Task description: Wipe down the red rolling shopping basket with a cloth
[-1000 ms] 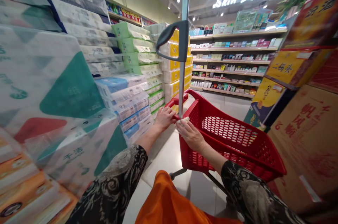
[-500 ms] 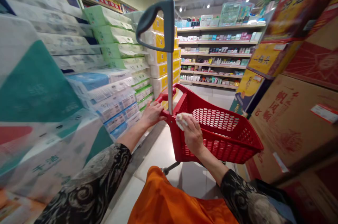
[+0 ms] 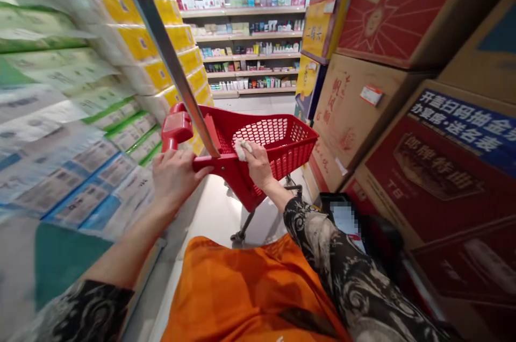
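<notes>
A red plastic shopping basket cart (image 3: 278,140) stands in the aisle in front of me, with a grey metal handle pole (image 3: 173,68) rising from its near rim. My left hand (image 3: 175,175) is closed over the near left rim of the basket, beside the red corner block (image 3: 176,126). My right hand (image 3: 256,162) is closed on a small white cloth (image 3: 241,147) and presses it on the basket's near rim, just right of the pole. Both forearms wear dark patterned sleeves.
Stacked packs of tissue paper (image 3: 80,116) wall the left side. Large cardboard cartons (image 3: 403,116) are piled close on the right. Shelves of small bottles and boxes (image 3: 250,46) cross the far end of the aisle. An orange garment (image 3: 250,293) fills the bottom middle.
The view has swung right and tilted, so the pole now slants. My right hand with the cloth has stayed at the rim by the pole. My left hand has kept its grip on the rim.
</notes>
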Demonstrator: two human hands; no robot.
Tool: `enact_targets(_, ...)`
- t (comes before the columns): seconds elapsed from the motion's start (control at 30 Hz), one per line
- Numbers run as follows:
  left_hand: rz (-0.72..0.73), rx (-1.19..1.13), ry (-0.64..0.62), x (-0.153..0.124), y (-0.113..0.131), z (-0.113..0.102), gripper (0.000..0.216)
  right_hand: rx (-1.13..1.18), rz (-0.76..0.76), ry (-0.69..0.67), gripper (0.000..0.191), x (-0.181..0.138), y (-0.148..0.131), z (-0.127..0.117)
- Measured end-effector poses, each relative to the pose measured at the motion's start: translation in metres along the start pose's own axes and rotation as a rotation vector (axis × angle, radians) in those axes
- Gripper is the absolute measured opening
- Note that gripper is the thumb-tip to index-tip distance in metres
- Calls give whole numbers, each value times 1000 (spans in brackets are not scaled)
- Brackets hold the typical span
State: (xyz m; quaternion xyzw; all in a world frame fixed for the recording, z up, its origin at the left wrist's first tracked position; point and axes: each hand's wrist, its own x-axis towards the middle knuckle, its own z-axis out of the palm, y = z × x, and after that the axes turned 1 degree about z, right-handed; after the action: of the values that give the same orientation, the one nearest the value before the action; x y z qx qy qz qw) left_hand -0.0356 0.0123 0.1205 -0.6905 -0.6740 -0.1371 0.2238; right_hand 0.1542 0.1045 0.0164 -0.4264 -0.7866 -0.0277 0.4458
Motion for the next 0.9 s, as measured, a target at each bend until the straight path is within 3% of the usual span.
enact_targets(0.2,53,33,17,16,76,5,31,119,191,110,44,8,-28,-27)
enact_targets(0.3,120,-20,8,26,101,2,26,196,268,178,49,9,-41,-45)
enact_targets(0.37,230,-105,-44,36,102,0,27,215,260,180,49,9,-42,-58)
enact_targets(0.47,370,-238,-172,54,80,-1,33,199,182,102,49,14,-37,-78)
enact_targets(0.6,294,-228,-175,68,46,8,41,137,230,-12,45,31,-35,-95)
enact_targets(0.67,265,-203,-135,67,52,14,38,93,236,-62,39,38,-44,-99)
enact_targets(0.8,192,-214,-82,60,98,12,35,-47,212,-55,35,40,-60,-102)
enact_targets(0.9,197,-267,-116,66,108,4,43,-118,259,-33,36,35,-46,-110)
